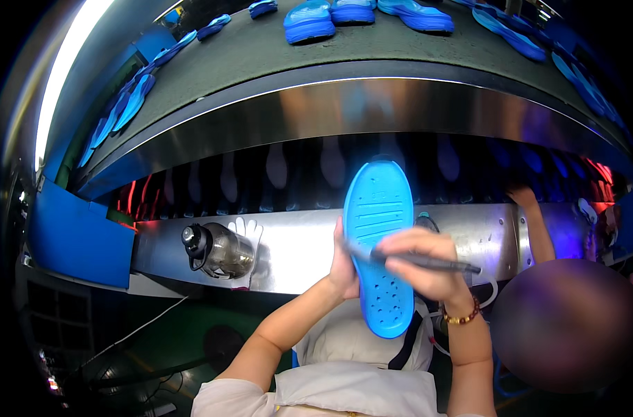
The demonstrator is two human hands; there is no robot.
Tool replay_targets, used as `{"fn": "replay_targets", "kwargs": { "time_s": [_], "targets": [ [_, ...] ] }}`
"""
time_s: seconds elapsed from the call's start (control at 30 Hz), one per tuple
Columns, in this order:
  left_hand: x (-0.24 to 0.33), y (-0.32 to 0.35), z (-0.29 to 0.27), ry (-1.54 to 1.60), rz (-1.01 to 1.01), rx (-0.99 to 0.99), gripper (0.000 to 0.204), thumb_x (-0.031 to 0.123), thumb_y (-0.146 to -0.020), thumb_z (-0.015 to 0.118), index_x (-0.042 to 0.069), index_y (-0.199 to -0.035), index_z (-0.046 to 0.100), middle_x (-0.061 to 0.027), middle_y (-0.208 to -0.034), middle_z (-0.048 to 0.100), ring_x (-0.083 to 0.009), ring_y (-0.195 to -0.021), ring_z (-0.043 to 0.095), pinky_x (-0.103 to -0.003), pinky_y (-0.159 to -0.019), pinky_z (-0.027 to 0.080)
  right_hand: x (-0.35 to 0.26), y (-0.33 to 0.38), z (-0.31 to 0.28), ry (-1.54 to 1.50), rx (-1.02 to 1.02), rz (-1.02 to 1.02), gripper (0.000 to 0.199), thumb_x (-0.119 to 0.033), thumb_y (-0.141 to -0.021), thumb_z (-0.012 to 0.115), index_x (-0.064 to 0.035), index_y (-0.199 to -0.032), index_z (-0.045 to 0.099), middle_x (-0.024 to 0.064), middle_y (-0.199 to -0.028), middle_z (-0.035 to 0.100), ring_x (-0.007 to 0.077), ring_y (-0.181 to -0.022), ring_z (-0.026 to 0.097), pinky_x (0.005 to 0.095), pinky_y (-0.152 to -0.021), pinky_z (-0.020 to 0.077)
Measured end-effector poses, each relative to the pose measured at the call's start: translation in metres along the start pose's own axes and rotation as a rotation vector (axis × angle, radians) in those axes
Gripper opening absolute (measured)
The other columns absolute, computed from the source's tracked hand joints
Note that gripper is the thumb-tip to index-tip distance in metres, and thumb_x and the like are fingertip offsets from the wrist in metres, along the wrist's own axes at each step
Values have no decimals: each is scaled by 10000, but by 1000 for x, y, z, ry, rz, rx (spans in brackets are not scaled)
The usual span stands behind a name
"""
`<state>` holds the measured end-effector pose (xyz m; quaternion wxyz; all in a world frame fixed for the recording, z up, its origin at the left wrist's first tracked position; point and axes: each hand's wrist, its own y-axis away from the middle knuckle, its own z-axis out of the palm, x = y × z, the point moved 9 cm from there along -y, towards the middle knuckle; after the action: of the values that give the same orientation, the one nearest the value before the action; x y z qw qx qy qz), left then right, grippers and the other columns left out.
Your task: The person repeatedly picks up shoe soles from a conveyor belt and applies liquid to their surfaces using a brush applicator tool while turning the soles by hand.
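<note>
A bright blue shoe sole (379,236) stands nearly upright in front of me, its ridged and dimpled inner face toward me. My left hand (343,267) grips its left edge. In my right hand (427,257) is a slim dark-handled tool (438,263), held like a pen across the middle of the sole. The tool's tip is blurred over the sole's left side, so its kind and whether it touches are unclear.
On the steel ledge (299,250) lie a dark clear bottle (222,251) and a white glove (252,231). Several blue soles rest on the green conveyor belt (247,55) beyond a steel edge. At right is another person's arm (537,226); a white tube (495,286) curves beside my wrist.
</note>
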<state>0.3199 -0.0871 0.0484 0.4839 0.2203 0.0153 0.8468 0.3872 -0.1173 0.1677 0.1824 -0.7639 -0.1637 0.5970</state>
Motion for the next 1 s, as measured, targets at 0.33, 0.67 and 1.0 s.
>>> {"fn": "replay_targets", "kwargs": {
  "time_s": [0.33, 0.67, 1.0],
  "targets": [
    [31, -1, 5, -161, 129, 112, 963, 783, -713, 78, 40, -1248, 376, -205, -1040, 552, -314, -883, 578, -421, -796, 468, -16, 9, 3, -97, -210, -9, 206, 6, -653, 668, 2, -858, 654, 146, -875, 646, 219, -840, 622, 301, -780, 475],
    [82, 0, 38, -126, 509, -183, 1067, 851, -635, 84, -10, -1169, 416, -233, -948, 561, -330, -828, 581, -438, -725, 486, -10, 17, -17, -38, -77, 49, 242, -6, -610, 701, -52, -845, 669, 58, -880, 662, 198, -917, 552, 306, -787, 438],
    [101, 10, 49, -151, 540, -132, 1053, 843, -644, 74, 0, -1178, 411, -242, -957, 562, -337, -828, 585, -447, -726, 489, 10, 30, -30, -68, 76, 164, 249, 71, -638, 664, -15, -872, 658, 92, -862, 649, 193, -848, 574, 277, -760, 471]
  ]
}}
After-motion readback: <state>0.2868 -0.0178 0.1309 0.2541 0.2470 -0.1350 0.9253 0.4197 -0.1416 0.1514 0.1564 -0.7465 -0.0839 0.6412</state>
